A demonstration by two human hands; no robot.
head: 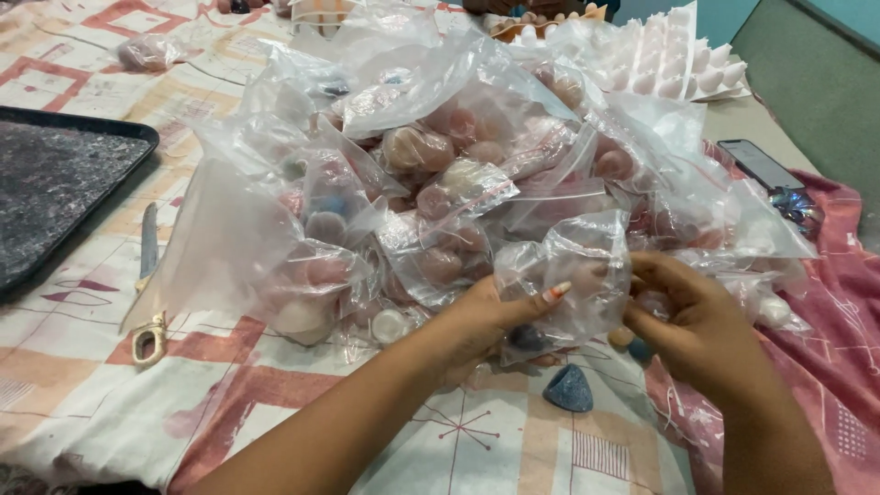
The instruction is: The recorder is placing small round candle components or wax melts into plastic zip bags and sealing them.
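1. Holding a small clear plastic bag [573, 275] between both hands, I kept it at the near edge of a big heap of bags [440, 156].
2. My left hand [486, 321] pinched its left side, thumb pressed on the crinkled film.
3. My right hand [692, 321] curled its fingers [655, 275] around the right side.
4. The bag looked wrinkled and glossy, with pale pinkish rounded pieces showing dimly inside.
5. A grey-blue wedge-shaped piece [569, 389] lay on the patterned tabletop [495, 440] just below, and scissors [147, 284] lay off to the left.
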